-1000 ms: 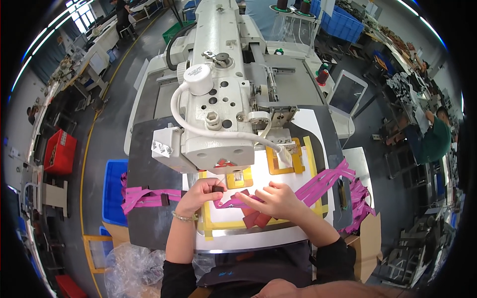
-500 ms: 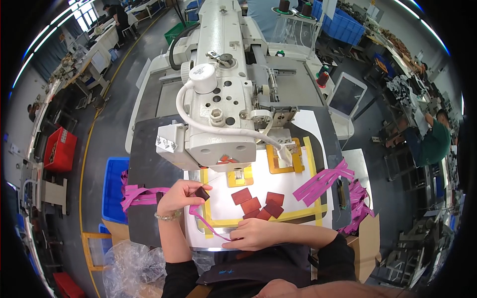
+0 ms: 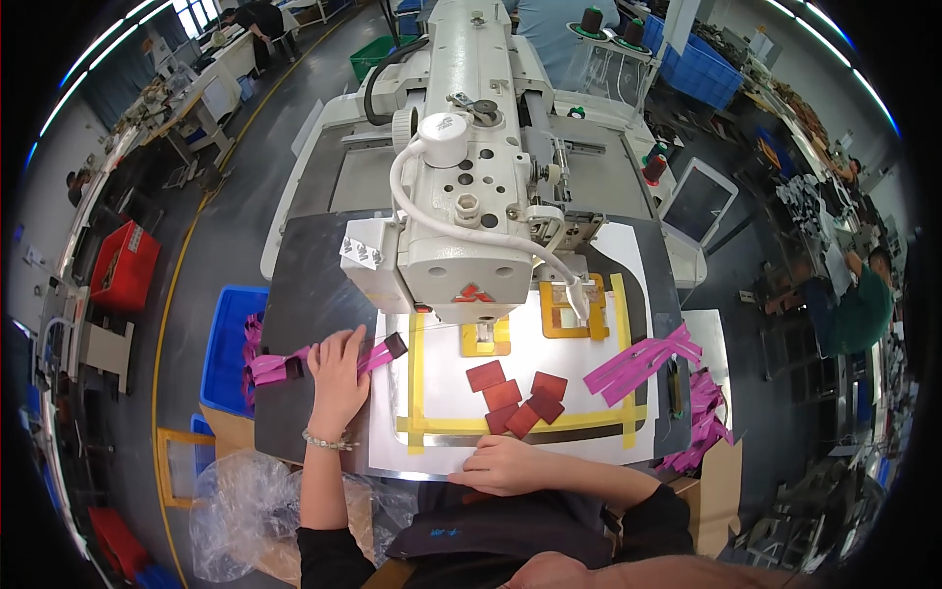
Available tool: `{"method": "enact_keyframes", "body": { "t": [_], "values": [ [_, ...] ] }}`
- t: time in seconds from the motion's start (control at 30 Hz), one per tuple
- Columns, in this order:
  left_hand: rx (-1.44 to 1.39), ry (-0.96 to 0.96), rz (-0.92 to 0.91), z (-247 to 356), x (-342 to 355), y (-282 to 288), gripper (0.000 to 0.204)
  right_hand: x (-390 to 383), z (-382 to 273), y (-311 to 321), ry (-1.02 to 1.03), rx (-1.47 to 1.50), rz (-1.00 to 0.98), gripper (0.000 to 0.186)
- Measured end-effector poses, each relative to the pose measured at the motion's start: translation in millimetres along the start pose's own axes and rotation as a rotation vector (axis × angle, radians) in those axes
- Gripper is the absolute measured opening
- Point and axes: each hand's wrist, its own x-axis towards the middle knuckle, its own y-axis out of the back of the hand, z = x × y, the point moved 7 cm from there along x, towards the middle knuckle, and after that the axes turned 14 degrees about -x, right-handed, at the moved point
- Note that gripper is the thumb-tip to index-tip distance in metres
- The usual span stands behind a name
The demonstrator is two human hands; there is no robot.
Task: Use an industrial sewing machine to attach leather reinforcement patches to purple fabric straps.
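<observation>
My left hand (image 3: 339, 378) lies palm down at the left of the machine bed, fingers stretched out over magenta straps. One magenta strap (image 3: 378, 357) sticks out on its right, ending in a dark patch (image 3: 395, 346). My right hand (image 3: 500, 464) rests at the front edge of the white plate (image 3: 446, 388), fingers curled inward; whatever they might hold is hidden. Just beyond it, several reddish-brown rectangular patches (image 3: 502, 395) lie loosely overlapped. The sewing machine's head (image 3: 456, 280) stands over the plate, with a yellow clamp frame (image 3: 486, 339) beneath it.
More magenta straps (image 3: 643, 363) lie at the plate's right, and others hang over the right edge (image 3: 705, 417). A blue bin (image 3: 228, 358) stands at the left. Another yellow frame (image 3: 574, 306) sits right of the head. Clear plastic wrap (image 3: 250, 510) and cardboard are below.
My left hand has moved left and down onto the straps, its fingers going from a pinch on the dark-ended strap to flat. The strap's loose end has left my right hand. The view shifted slightly.
</observation>
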Motion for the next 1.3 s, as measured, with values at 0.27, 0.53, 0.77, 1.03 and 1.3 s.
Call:
{"method": "enact_keyframes", "body": {
  "t": [0.27,0.53,0.77,1.03,1.3],
  "values": [
    [0.190,0.216,0.256,-50.2,-35.2,34.9,0.081,-45.3,22.2,40.1,-0.328,-0.245,0.276,0.032],
    [0.507,0.210,0.393,-33.0,-39.8,43.8,0.073,-103.5,41.4,67.3,-0.695,-0.452,0.402,0.031],
    [0.060,-0.209,0.226,53.6,-14.5,-7.8,0.052,-168.7,86.0,107.1,-1.039,-0.701,0.260,0.054],
    [-0.309,-0.363,-0.110,109.9,-9.6,-75.7,0.055,-213.3,129.8,92.7,-1.145,-0.539,0.019,0.065],
    [-0.322,-0.306,-0.126,121.1,-0.1,-88.8,0.049,-174.6,97.3,62.5,-1.251,-0.583,0.105,0.066]
  ]
}}
